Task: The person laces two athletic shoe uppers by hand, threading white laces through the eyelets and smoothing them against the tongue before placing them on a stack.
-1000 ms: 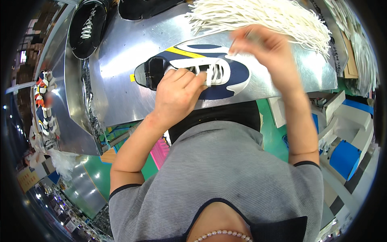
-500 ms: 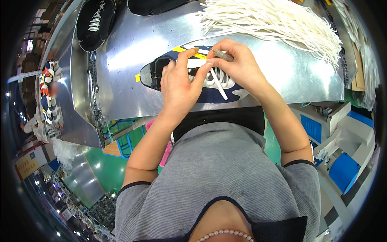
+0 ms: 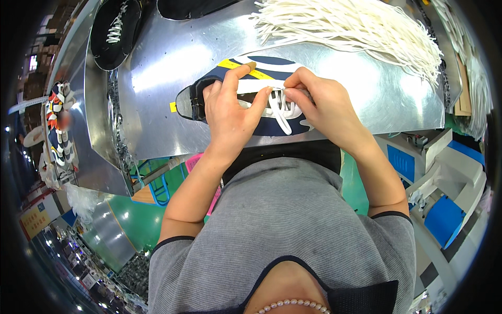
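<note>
A navy shoe upper [image 3: 264, 127] with white and yellow stripes lies on its side on the metal table, its grey lining and heel opening to the left. My left hand [image 3: 229, 111] is closed on its eyelet edge, forefinger over the yellow stripe and thumb by the eyelets. My right hand [image 3: 330, 104] pinches thumb and forefinger together at the eyelet row, around the white shoelace [image 3: 283, 123]. A loop of that lace hangs over the near eyelet row. Whatever lies in my right palm is hidden.
A big heap of white laces [image 3: 355, 34] covers the table's [image 3: 167, 78] far right. At the far left sit a black shoe piece [image 3: 115, 44] with white lacing and another black piece [image 3: 193, 8]. Colourful shoes [image 3: 58, 123] stand beyond the left edge.
The tool with a wrapped handle in my right hand has gone out of sight. The lace's loose end, straight before, now hangs as a loop. My right hand has turned and lowered slightly.
</note>
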A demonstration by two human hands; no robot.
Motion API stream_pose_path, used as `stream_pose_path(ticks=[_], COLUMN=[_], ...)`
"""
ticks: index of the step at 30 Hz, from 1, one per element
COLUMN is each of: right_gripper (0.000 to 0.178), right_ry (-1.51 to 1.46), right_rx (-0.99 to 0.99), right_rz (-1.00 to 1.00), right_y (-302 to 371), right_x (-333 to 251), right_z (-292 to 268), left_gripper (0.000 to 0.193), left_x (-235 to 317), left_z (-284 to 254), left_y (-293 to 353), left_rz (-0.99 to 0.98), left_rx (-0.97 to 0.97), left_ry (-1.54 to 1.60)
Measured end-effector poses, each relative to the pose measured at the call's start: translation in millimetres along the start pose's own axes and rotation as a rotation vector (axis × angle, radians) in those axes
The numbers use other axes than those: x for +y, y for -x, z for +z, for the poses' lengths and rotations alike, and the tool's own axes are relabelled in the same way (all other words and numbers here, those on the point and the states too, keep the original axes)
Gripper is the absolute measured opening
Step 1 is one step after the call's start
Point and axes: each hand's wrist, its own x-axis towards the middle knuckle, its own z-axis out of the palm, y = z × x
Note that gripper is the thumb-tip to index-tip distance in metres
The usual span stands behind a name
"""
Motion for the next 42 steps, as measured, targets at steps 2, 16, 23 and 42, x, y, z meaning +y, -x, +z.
stream_pose_path(ticks=[2, 16, 23, 42], right_gripper=[0.015, 0.017, 0.026, 0.021], right_ry=[0.126, -0.100, -0.394, 0.307], right_rx=[-0.009, 0.050, 0.317, 0.023], right_rz=[-0.030, 0.128, 0.096, -0.077], right_y=[-3, 0, 6, 5], right_x=[-1, -3, 23, 2], right_z=[3, -31, 24, 13], left_gripper=[0.040, 0.048, 0.054, 0.046], left_x=[1, -6, 4, 3], left_z=[0, -10, 8, 13], left_y=[1, 5, 4, 11], left_rz=[0.024, -0.208, -0.167, -0.043], left_rx=[0.018, -0.212, -0.072, -0.051], left_ry=[-0.014, 0.500, 0.298, 0.173])
